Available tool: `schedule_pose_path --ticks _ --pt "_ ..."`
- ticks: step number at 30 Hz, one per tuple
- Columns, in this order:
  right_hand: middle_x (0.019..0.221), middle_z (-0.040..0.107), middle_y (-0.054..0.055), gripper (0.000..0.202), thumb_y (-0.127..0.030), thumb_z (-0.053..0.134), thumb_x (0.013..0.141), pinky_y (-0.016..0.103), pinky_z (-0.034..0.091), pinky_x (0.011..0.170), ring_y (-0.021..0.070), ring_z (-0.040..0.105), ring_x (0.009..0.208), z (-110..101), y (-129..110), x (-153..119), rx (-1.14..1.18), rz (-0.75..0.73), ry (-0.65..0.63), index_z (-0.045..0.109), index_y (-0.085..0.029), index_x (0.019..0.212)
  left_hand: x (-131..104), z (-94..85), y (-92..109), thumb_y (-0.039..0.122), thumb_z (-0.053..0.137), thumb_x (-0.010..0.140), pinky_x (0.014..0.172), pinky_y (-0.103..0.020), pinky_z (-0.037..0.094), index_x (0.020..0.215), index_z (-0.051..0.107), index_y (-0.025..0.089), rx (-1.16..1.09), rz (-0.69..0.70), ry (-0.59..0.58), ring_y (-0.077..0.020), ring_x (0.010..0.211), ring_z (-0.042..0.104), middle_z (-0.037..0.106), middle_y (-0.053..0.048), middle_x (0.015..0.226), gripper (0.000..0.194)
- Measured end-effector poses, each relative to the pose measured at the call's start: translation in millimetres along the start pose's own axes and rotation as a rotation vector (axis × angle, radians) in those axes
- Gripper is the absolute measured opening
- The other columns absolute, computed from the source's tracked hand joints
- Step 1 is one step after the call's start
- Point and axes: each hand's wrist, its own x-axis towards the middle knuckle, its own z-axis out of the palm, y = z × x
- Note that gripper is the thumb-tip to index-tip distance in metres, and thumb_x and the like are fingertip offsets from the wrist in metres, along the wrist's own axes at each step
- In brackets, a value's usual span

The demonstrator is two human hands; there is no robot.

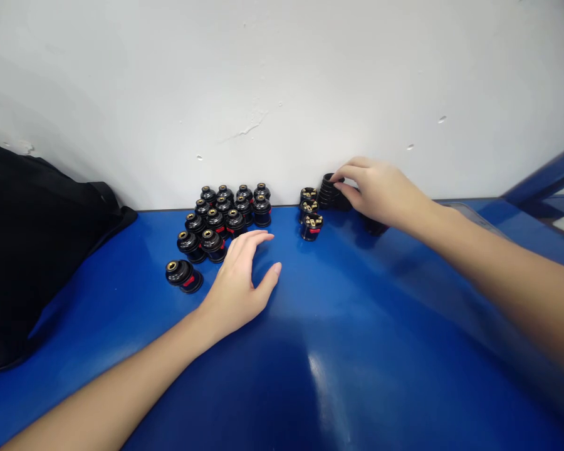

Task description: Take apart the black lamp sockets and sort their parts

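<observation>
We see a glossy blue table (338, 351) filling the lower half of the frame, its sheen catching a pale glare at lower centre. Behind it a white wall (282, 81) covers the upper half, marked with small chips and a scuff near its middle. A black bag (23, 250) slumps at the left edge, and a blue rail (545, 178) slants at the far right.

Against the wall at centre stands a cluster of black lamp holders (223, 216) with brass tops and red tabs. Our left hand (239, 275) rests flat beside it, fingers loosely spread, gripping nothing, fingertips just next to the nearest holders.

Right of centre, our right hand (380, 191) curls its fingers over a ribbed black cap (329, 191) by the wall, thumb and forefinger pinching it. Three open-topped holders (310, 216) stand just left of that cap.
</observation>
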Motion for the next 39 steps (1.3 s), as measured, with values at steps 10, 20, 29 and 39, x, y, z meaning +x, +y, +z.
schedule_pose_path --ticks 10,20,29,39 --pt "0.113 0.076 0.013 0.021 -0.021 0.057 0.098 0.048 0.06 0.087 0.034 0.073 0.101 -3.3 -2.9 -3.2 -0.034 -0.005 0.021 0.075 -0.024 0.108 -0.7 0.2 -1.1 0.028 0.063 0.104 0.126 -0.054 0.046 0.142 0.052 0.025 -0.004 0.002 0.001 -0.0286 0.145 0.056 0.059 -0.013 0.151 0.041" --pt "0.118 0.074 0.014 0.026 -0.027 0.052 0.104 0.054 0.059 0.098 0.0368 0.07 0.114 -11.7 -21.3 -3.2 0.058 -0.006 0.09 0.076 -0.028 0.113 -0.1 -0.1 0.0 0.027 0.064 0.103 0.125 -0.052 0.046 0.142 0.052 0.024 0.001 0.003 0.008 -0.0283 0.145 0.056 0.059 -0.013 0.151 0.041" --pt "0.131 0.077 0.017 0.035 -0.018 0.051 0.104 0.053 0.056 0.111 0.0346 0.07 0.126 -7.2 -60.8 4.6 0.216 -0.237 0.046 0.076 -0.018 0.128 0.4 -0.5 -2.5 0.027 0.063 0.103 0.126 -0.053 0.045 0.142 0.055 0.021 0.039 -0.02 0.05 -0.0284 0.144 0.056 0.061 -0.014 0.149 0.04" --pt "0.157 0.063 0.021 0.05 -0.006 0.044 0.104 0.059 0.049 0.123 0.035 0.054 0.151 37.9 -84.8 21.2 0.201 -0.398 -0.059 0.061 -0.005 0.151 -0.9 3.3 -7.8 0.03 0.063 0.101 0.127 -0.054 0.045 0.148 0.052 0.015 0.08 -0.052 0.067 -0.0304 0.145 0.055 0.06 -0.018 0.152 0.051"
